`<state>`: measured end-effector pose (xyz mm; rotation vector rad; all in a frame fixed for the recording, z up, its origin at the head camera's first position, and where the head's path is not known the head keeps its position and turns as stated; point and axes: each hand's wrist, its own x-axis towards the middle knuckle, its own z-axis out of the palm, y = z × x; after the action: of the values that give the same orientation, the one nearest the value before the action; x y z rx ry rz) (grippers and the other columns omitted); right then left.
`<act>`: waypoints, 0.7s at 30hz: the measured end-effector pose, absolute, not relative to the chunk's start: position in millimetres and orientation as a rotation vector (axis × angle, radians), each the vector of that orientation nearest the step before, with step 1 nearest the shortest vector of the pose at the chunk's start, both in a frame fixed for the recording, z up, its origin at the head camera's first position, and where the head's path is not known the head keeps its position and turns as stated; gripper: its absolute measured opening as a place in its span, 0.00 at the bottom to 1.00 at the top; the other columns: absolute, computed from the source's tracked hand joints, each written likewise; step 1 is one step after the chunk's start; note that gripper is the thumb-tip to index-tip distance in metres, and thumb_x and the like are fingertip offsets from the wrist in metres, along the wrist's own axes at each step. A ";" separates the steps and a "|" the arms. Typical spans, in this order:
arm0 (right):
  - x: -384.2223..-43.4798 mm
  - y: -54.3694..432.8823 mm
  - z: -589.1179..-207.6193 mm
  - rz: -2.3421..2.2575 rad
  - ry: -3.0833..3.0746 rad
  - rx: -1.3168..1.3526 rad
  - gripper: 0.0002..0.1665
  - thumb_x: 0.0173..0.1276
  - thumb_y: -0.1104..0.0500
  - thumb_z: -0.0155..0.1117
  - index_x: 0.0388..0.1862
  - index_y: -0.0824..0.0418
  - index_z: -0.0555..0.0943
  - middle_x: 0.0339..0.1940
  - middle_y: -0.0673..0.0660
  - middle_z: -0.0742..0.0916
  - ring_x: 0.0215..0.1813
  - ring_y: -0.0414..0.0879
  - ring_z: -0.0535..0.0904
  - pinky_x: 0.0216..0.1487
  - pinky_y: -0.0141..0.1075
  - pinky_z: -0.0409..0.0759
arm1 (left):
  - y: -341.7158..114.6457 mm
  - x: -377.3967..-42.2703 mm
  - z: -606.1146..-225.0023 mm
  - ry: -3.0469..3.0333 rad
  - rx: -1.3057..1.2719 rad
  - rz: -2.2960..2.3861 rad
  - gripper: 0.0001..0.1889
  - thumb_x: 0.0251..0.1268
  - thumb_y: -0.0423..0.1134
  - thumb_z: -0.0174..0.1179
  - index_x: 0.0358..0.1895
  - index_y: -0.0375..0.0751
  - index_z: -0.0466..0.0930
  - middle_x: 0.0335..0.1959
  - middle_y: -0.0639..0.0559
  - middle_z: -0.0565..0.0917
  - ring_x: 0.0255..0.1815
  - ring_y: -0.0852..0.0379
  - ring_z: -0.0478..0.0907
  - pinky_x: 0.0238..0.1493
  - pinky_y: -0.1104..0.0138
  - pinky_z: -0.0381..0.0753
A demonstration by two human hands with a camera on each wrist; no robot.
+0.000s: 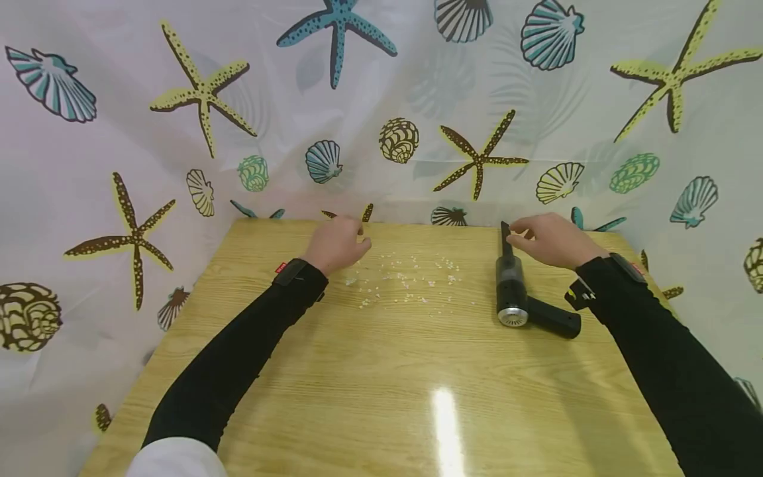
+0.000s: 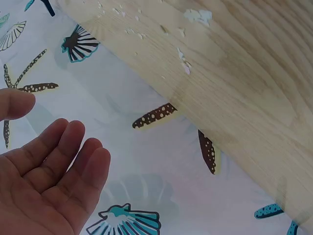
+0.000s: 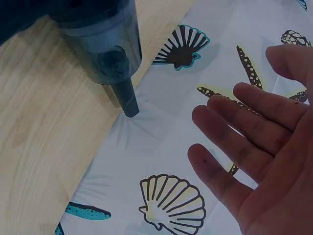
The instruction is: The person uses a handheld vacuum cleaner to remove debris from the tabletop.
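A black handheld vacuum cleaner [image 1: 510, 291] lies on the right part of the wooden table [image 1: 357, 371], its narrow nozzle towards the back and its handle out to the right. My right hand [image 1: 551, 242] hovers by the nozzle; in the right wrist view that hand [image 3: 264, 142] has relaxed fingers with nothing in them, apart from the vacuum's clear dust cup [image 3: 100, 54]. Small white scraps [image 1: 407, 285] are scattered over the middle of the table. Just left of them is my left hand [image 1: 337, 244], and the left wrist view shows its loosely bent fingers [image 2: 98, 169] holding nothing.
A pale cloth [image 1: 369, 126] printed with starfish and shells hangs behind the table and along both sides. The table's back edge runs close beyond both hands. Light reflects in a bright streak [image 1: 447, 424] near the front.
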<state>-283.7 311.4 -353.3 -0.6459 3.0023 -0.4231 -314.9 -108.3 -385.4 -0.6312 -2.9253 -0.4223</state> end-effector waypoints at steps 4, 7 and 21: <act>-276.2 317.6 -358.6 -0.468 2.986 -0.651 0.28 0.81 0.46 0.50 0.67 0.63 0.76 0.62 0.66 0.82 0.57 0.58 0.80 0.57 0.52 0.78 | -102.2 -310.1 -388.1 -2.936 -0.664 -0.434 0.17 0.73 0.47 0.55 0.51 0.37 0.84 0.49 0.44 0.85 0.47 0.46 0.82 0.50 0.55 0.82; -270.3 322.3 -360.2 -0.489 2.994 -0.642 0.29 0.81 0.44 0.49 0.67 0.63 0.76 0.61 0.65 0.82 0.57 0.58 0.80 0.56 0.52 0.78 | -97.4 -307.0 -390.5 -2.940 -0.680 -0.457 0.17 0.74 0.47 0.55 0.52 0.38 0.83 0.50 0.44 0.85 0.48 0.47 0.82 0.51 0.55 0.81; -247.7 338.2 -378.0 -0.481 2.967 -0.609 0.25 0.81 0.47 0.51 0.63 0.62 0.79 0.52 0.61 0.86 0.52 0.55 0.81 0.52 0.50 0.79 | -75.3 -294.4 -409.1 -2.861 -0.805 -0.504 0.10 0.74 0.42 0.56 0.43 0.41 0.85 0.42 0.47 0.86 0.38 0.52 0.81 0.48 0.60 0.81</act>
<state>-247.7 338.2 -378.0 -0.6091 2.9665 -0.4814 -294.4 -75.3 -409.1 -0.8050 -2.8610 -0.5037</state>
